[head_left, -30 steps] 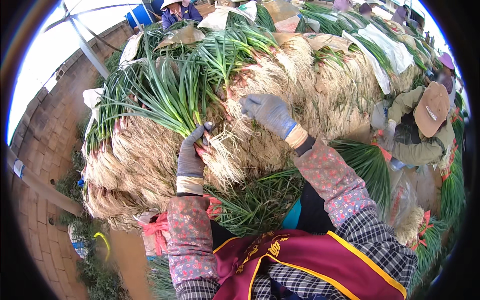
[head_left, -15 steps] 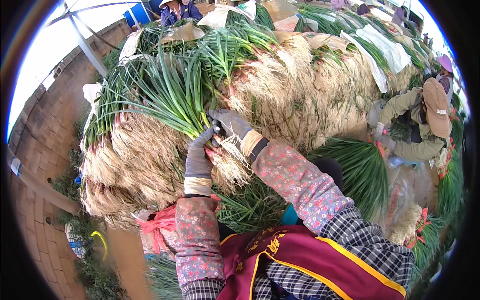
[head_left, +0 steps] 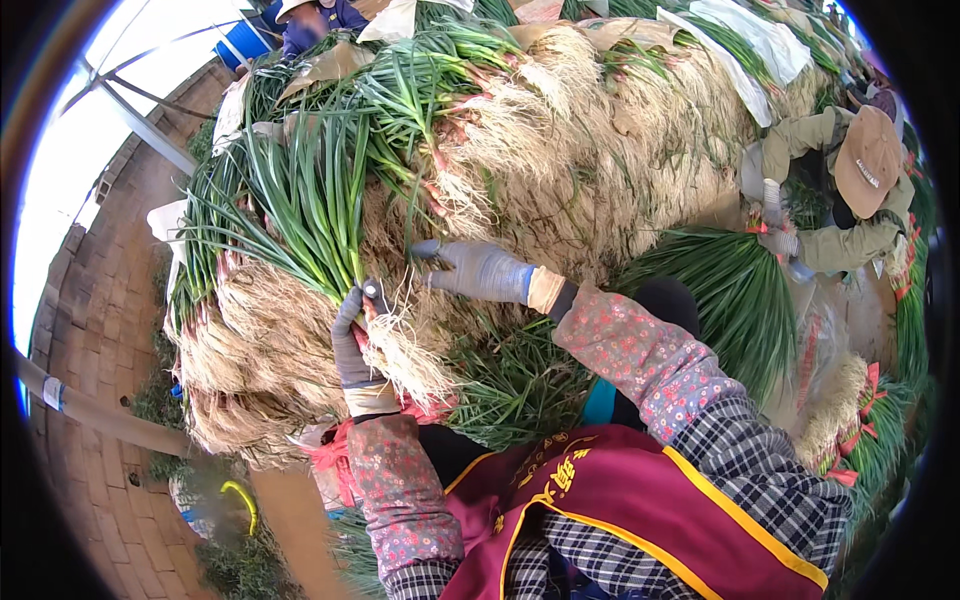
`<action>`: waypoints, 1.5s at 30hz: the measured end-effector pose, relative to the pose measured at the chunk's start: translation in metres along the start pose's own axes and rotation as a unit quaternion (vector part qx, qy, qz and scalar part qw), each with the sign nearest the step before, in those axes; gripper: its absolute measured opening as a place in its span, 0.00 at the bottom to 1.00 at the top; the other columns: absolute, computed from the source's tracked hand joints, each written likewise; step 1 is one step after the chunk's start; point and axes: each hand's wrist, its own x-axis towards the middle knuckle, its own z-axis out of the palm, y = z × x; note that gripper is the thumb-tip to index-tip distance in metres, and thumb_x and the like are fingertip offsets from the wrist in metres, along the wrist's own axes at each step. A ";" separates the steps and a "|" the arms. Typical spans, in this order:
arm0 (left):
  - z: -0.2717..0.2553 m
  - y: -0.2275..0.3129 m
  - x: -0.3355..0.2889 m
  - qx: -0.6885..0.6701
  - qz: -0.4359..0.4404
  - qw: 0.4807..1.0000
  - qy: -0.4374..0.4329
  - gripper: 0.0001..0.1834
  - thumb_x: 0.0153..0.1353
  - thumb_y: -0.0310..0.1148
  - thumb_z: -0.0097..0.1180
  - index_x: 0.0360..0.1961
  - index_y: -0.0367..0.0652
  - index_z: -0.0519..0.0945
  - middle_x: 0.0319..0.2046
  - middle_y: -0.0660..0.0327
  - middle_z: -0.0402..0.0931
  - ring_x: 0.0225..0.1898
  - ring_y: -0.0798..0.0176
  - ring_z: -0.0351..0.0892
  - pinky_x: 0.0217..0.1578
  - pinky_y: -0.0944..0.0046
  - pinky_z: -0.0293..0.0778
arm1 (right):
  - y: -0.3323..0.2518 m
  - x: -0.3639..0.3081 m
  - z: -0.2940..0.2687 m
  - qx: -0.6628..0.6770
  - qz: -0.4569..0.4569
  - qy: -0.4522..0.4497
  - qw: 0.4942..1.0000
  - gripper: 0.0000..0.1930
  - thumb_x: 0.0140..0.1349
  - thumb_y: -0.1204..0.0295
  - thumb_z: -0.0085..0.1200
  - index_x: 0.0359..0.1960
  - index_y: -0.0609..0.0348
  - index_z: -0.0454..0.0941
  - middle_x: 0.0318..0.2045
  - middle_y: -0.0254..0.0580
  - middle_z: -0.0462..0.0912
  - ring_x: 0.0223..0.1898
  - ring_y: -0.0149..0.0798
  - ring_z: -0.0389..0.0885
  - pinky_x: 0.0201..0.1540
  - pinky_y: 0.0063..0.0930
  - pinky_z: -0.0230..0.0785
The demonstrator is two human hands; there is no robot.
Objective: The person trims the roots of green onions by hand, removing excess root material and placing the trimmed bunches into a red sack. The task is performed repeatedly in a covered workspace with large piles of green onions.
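A bunch of green onions (head_left: 340, 240) with long green leaves, reddish-white stems and pale stringy roots is gripped near its stems by my gloved left hand (head_left: 352, 345). The leaves point away to the upper left; the roots hang toward the lower right. My right hand (head_left: 482, 270), also in a grey glove, is off the bunch, its fingers stretched leftward with nothing visible in them. Just beyond it, at the edge of a big heap of green onions (head_left: 610, 150), several loose stalks (head_left: 445, 190) lie roots toward me.
At right, a co-worker in a brown cap (head_left: 868, 162) handles a large tied bundle of green onions (head_left: 715, 290). More bundles with red ties (head_left: 850, 430) lie below. Loose green leaves (head_left: 520, 385) are by my knees. A metal pole (head_left: 120, 425) crosses the left side.
My right hand has let go of the bunch and moved right, its fingers straightening. My left hand has carried the bunch left and slightly nearer me. The view has shifted a little.
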 end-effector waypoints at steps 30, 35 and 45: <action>0.091 -0.025 0.111 0.105 -0.146 0.979 -0.091 0.14 0.61 0.27 0.53 0.45 0.28 0.75 0.32 0.56 0.80 0.20 0.68 0.74 0.20 0.69 0.73 | 0.033 0.022 -0.052 -0.060 -0.022 0.163 0.984 0.17 0.63 0.53 0.46 0.43 0.48 0.78 0.36 0.47 0.82 0.38 0.50 0.80 0.41 0.40 0.70; 0.065 -0.049 0.106 0.179 -0.124 0.976 -0.029 0.09 0.60 0.29 0.53 0.35 0.32 0.78 0.27 0.55 0.80 0.21 0.62 0.77 0.20 0.68 0.75 | 0.012 0.020 -0.074 -0.010 0.100 0.185 0.978 0.18 0.61 0.51 0.48 0.41 0.48 0.80 0.35 0.46 0.82 0.39 0.50 0.80 0.42 0.41 0.70; 0.078 -0.058 0.050 0.187 -0.105 0.977 0.015 0.07 0.60 0.30 0.52 0.31 0.36 0.77 0.21 0.57 0.77 0.18 0.63 0.74 0.17 0.66 0.70 | 0.047 0.056 -0.048 0.352 0.164 0.394 0.833 0.12 0.61 0.62 0.52 0.38 0.55 0.81 0.25 0.42 0.82 0.25 0.35 0.78 0.33 0.31 0.71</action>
